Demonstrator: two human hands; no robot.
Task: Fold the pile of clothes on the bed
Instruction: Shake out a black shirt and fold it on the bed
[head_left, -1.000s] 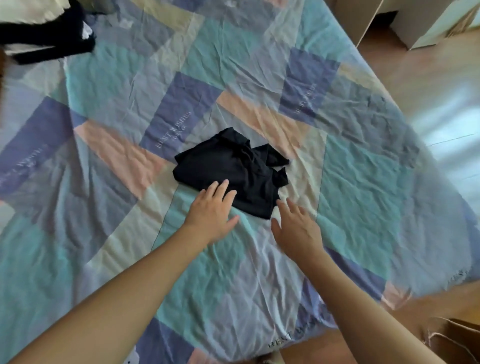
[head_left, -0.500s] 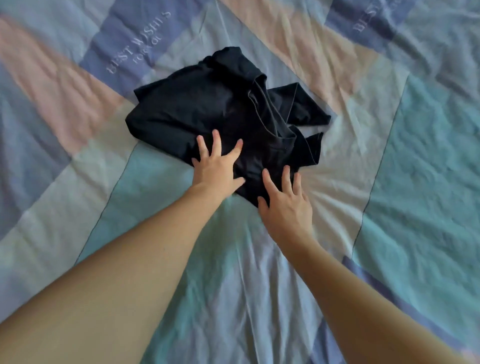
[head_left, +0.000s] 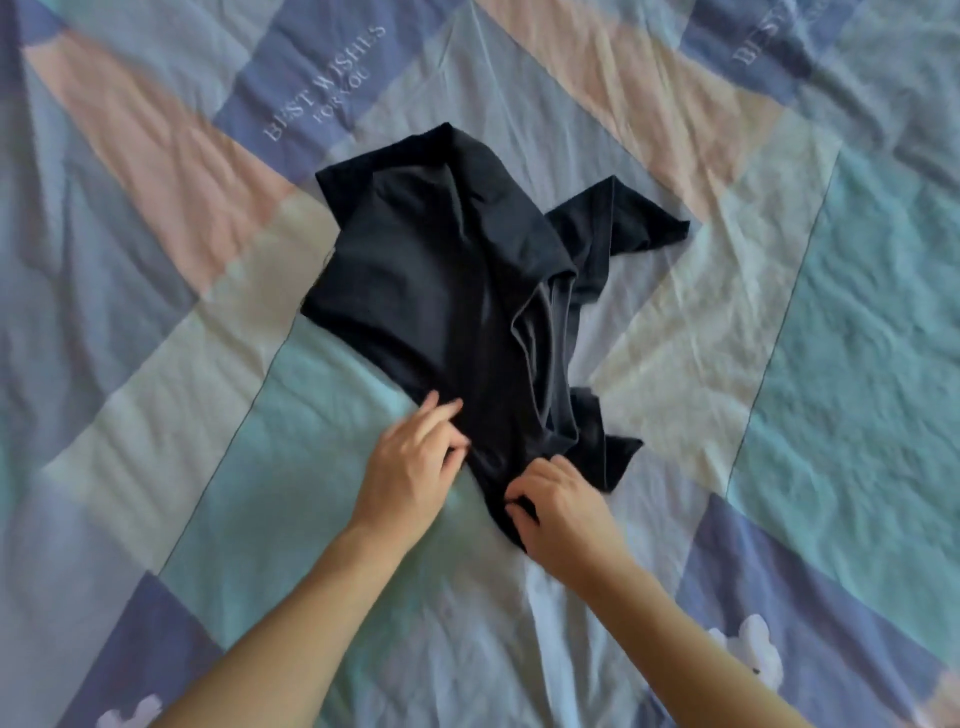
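A crumpled black garment (head_left: 447, 280) lies in the middle of the bed, bunched with loose flaps sticking out to the right. My left hand (head_left: 410, 467) rests at its near left edge, fingers curled and pinching the cloth. My right hand (head_left: 561, 504) is at the near corner of the garment, fingers closed on the black fabric there. Both forearms reach in from the bottom of the view.
The bed is covered by a wrinkled patchwork sheet (head_left: 831, 364) of blue, teal, peach and cream blocks with printed lettering. A small white cartoon print (head_left: 748, 649) shows near the lower right.
The view has come closer to the garment. Both hands went from lying flat with spread fingers on its near edge to curling and gripping the cloth.
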